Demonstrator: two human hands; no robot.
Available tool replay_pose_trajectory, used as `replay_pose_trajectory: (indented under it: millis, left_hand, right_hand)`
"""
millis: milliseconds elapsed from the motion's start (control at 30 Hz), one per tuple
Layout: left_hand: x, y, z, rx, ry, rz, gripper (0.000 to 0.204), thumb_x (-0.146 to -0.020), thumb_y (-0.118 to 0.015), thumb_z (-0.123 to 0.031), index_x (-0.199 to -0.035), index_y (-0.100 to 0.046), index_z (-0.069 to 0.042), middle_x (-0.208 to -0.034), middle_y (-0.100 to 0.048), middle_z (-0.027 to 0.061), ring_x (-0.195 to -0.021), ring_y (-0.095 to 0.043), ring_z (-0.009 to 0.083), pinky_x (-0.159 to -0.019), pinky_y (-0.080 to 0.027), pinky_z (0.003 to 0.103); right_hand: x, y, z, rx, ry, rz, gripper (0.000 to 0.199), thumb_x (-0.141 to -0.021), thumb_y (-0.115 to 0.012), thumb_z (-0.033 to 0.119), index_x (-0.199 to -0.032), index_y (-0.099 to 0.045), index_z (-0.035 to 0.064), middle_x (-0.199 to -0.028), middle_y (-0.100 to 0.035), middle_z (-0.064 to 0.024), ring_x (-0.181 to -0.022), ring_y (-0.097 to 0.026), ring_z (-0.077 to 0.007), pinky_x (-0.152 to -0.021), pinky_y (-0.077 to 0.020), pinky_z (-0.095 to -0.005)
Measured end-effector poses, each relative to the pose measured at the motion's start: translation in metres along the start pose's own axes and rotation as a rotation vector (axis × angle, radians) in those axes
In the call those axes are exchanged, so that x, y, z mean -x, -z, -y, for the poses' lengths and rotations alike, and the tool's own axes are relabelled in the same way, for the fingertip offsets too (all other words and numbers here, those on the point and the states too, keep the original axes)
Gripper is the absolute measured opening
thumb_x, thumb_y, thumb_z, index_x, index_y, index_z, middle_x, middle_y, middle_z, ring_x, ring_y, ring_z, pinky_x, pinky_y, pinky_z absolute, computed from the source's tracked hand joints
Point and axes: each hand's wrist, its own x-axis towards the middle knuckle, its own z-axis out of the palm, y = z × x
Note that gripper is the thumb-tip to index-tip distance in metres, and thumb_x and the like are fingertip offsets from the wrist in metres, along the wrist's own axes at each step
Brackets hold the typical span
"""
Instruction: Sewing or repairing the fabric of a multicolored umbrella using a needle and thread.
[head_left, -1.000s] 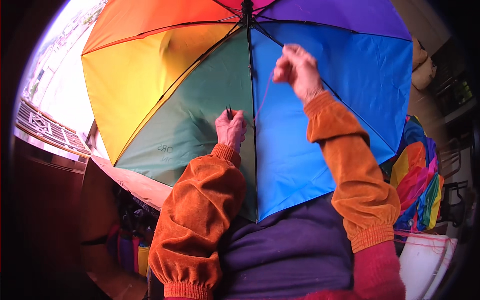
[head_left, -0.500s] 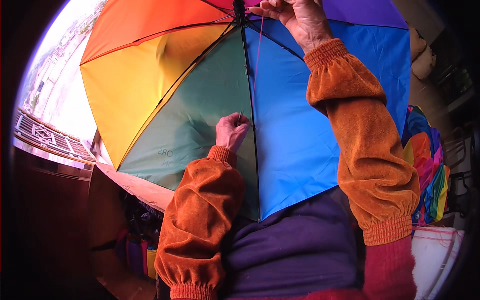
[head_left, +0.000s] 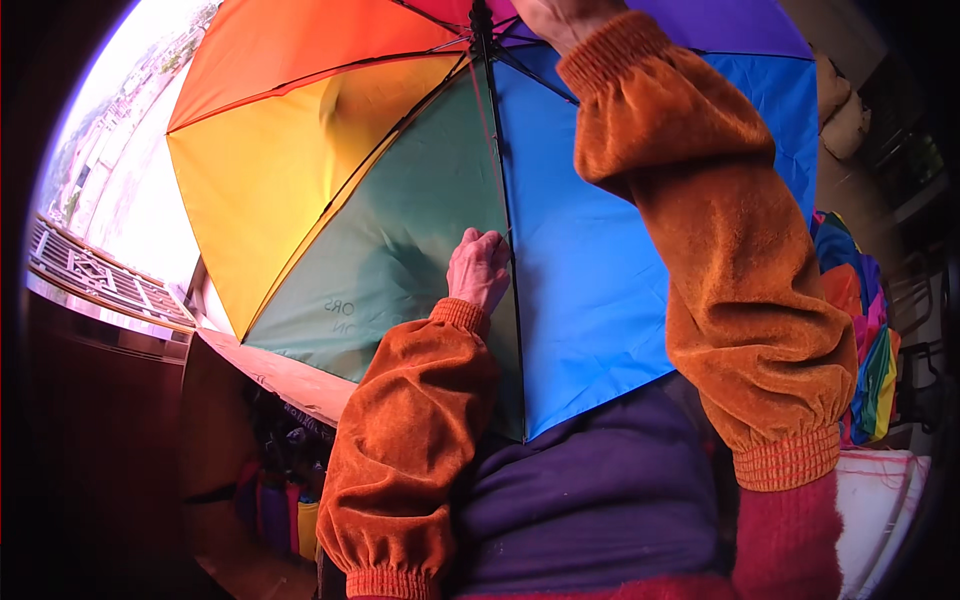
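Observation:
An opened rainbow umbrella (head_left: 620, 290) spreads before me, its inner side with the black ribs facing me. My left hand (head_left: 478, 268) is closed at the rib (head_left: 515, 330) where the green and blue panels meet. Something thin sticks out by its fingertips; what the fingers grip is mostly hidden. My right hand (head_left: 565, 18) is at the top edge, right of the black hub (head_left: 481, 35), its fingers cut off by the picture's edge. A thin reddish thread (head_left: 484, 110) runs down from near the hub along the rib.
More folded multicoloured fabric (head_left: 870, 340) hangs at the right, above a white sack-like thing (head_left: 880, 510). A railing (head_left: 110, 280) and bright outdoors lie to the left. Dark purple cloth (head_left: 600, 500) covers my lap. Colourful bundles (head_left: 275, 510) stand at the lower left.
My right hand has moved up and left, partly out of the picture. The thread has swung left, nearer the rib. My left hand has shifted slightly right and turned, hiding the thin grey thing in its fingers.

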Motion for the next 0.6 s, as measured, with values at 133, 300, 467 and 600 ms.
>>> replay_pose_trajectory:
  millis: [133,300,467,600]
  left_hand:
    - [0.005,0.007,-0.006,-0.099,-0.008,0.006,0.016,-0.080,-0.054,-0.016,-0.075,-0.056,-0.001,-0.075,-0.055,0.0175,-0.074,-0.053,0.0356,-0.065,-0.041,0.042]
    - [0.008,0.026,-0.015,-0.169,0.219,0.122,0.035,-0.086,-0.046,-0.034,-0.078,-0.058,-0.002,-0.077,-0.059,0.0215,-0.079,-0.055,0.0384,-0.069,-0.042,0.044]
    - [0.012,0.032,-0.010,-0.099,0.207,0.224,0.033,-0.083,-0.049,-0.032,-0.091,-0.058,-0.001,-0.079,-0.059,0.0226,-0.083,-0.054,0.0416,-0.072,-0.042,0.047]
    - [0.015,0.022,-0.007,-0.172,0.104,0.178,0.027,-0.084,-0.048,-0.029,-0.084,-0.059,-0.004,-0.080,-0.060,0.0211,-0.080,-0.056,0.0401,-0.072,-0.045,0.047]
  right_hand:
    - [-0.016,-0.036,-0.006,0.043,0.041,0.078,0.009,-0.083,-0.052,0.010,-0.079,-0.053,0.0018,-0.058,-0.050,-0.0009,-0.050,-0.054,-0.0126,-0.056,-0.0532,-0.0295]
    - [-0.032,-0.081,-0.014,0.084,0.086,0.159,0.009,-0.083,-0.053,0.010,-0.079,-0.053,0.0021,-0.057,-0.049,-0.0005,-0.049,-0.053,-0.0119,-0.054,-0.0521,-0.0287]
    - [-0.042,-0.112,-0.020,0.115,0.106,0.213,0.009,-0.083,-0.053,0.010,-0.078,-0.053,0.0025,-0.056,-0.048,-0.0001,-0.048,-0.051,-0.0113,-0.052,-0.0511,-0.0278]
    - [-0.047,-0.129,-0.024,0.131,0.115,0.245,0.009,-0.083,-0.053,0.010,-0.078,-0.053,0.0027,-0.056,-0.047,0.0003,-0.047,-0.050,-0.0108,-0.051,-0.0503,-0.0272]
